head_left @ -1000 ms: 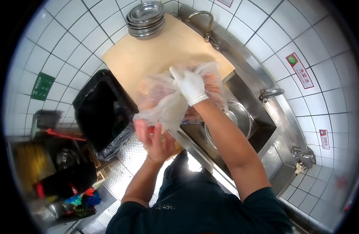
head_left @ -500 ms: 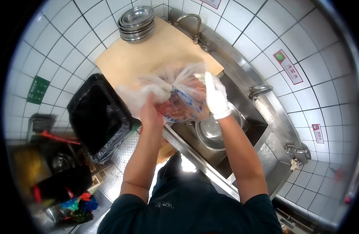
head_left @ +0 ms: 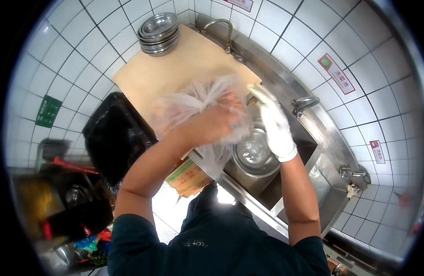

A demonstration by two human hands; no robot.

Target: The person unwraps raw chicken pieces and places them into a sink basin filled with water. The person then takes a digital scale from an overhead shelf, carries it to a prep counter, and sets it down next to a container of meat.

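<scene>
A clear plastic bag (head_left: 193, 101) with pinkish-orange contents rests at the near edge of the tan board, its top gathered and twisted. My bare left hand (head_left: 219, 125) reaches across it with the fingers closed on the plastic, and a loose tail of the bag hangs below toward the sink edge. My right hand (head_left: 277, 129), in a white glove, is just right of the bag over the sink. Its fingers are stretched out, blurred at the tips, with nothing seen in them. Under the hands, a metal bowl (head_left: 253, 168) sits in the sink (head_left: 285, 181).
Stacked metal bowls (head_left: 159, 33) stand at the back of the tan board (head_left: 193, 55). A black-lined bin (head_left: 113, 138) is at the left. Faucets (head_left: 305, 106) line the wall side of the sinks. Cardboard (head_left: 189, 179) lies below the counter.
My left hand has swung right across the bag, turning it so the loose tail points down toward me. My right hand has moved slightly right and away from the bag.
</scene>
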